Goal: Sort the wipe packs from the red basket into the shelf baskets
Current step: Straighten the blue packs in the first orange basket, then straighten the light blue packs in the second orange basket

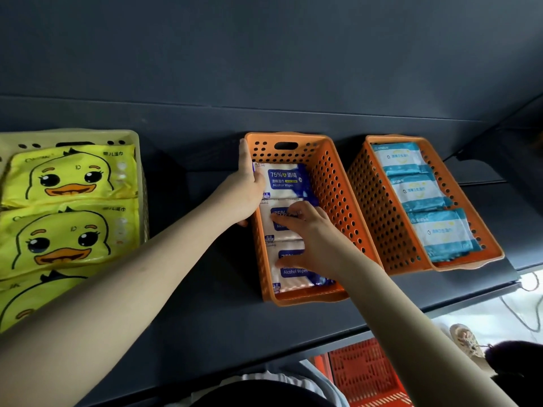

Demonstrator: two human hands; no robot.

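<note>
Steadies the middle orange basket (332,183) with the left hand (245,189) curled round its nine-o'clock wall, pressing spread fingers (289,220) of the right hand (311,239) flat on the alcohol wipe packs (289,179) inside, probably to seat them.

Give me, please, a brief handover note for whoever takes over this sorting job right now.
Left hand: grips the left wall of the middle orange basket.
Right hand: flat, fingers spread, pressing the alcohol wipe packs in it.
Done: duck packs lie in the cream basket, pale blue packs in the right orange basket.
Left: red basket below the shelf; only part shows, no packs visible there, so check it.
</note>
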